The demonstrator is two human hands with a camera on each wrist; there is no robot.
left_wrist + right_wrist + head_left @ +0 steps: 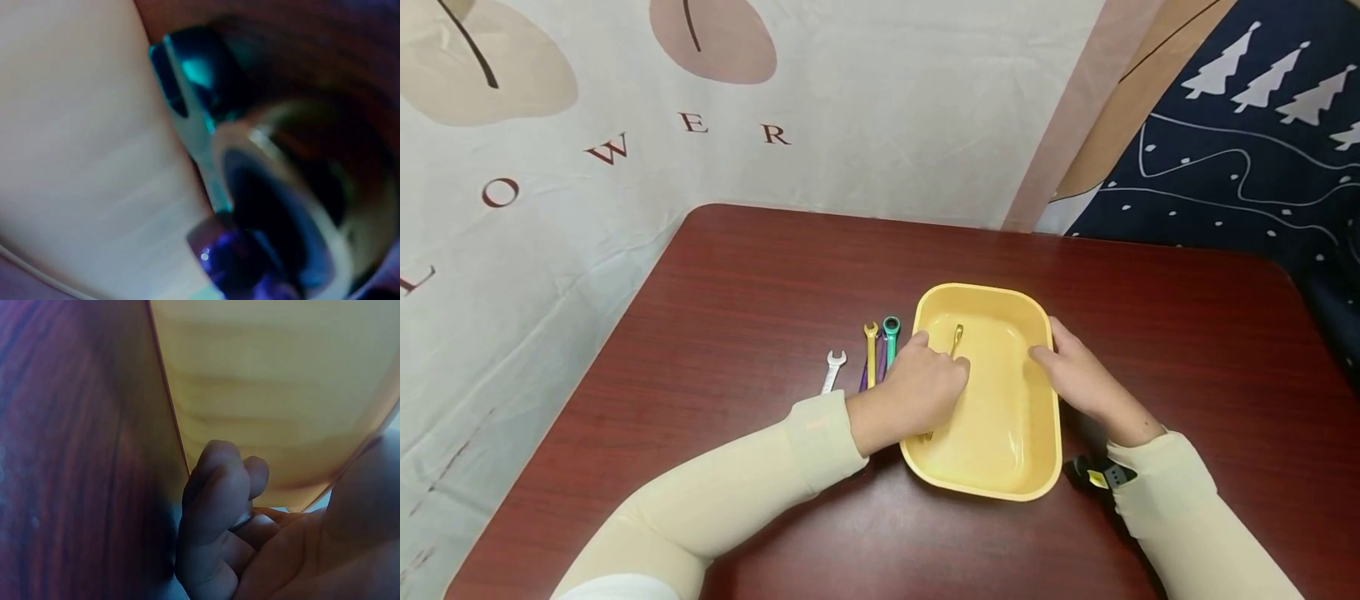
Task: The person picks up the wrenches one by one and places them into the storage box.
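A yellow rectangular tray (pixel 1000 408) sits on the table, its floor facing up. My left hand (pixel 921 385) reaches over its left rim with curled fingers and holds a gold wrench (pixel 957 337) inside it; the wrench's middle is hidden under the hand. My right hand (pixel 1082 379) grips the tray's right wall, thumb over the rim and fingers outside. In the right wrist view those curled fingers (pixel 215 487) lie against the translucent wall. Left of the tray lie a yellow-gold wrench (pixel 871 342), a teal wrench (pixel 891 333), purple wrenches (pixel 862 382) and a silver wrench (pixel 833 367).
The dark red wooden table (pixel 760 292) carries everything. A light printed cloth (pixel 880 158) hangs behind it, with a navy tree-patterned cloth (pixel 1240 179) at the right. Under my right wrist is a black strapped device (pixel 1093 475). The left wrist view is blurred and close to the wrenches.
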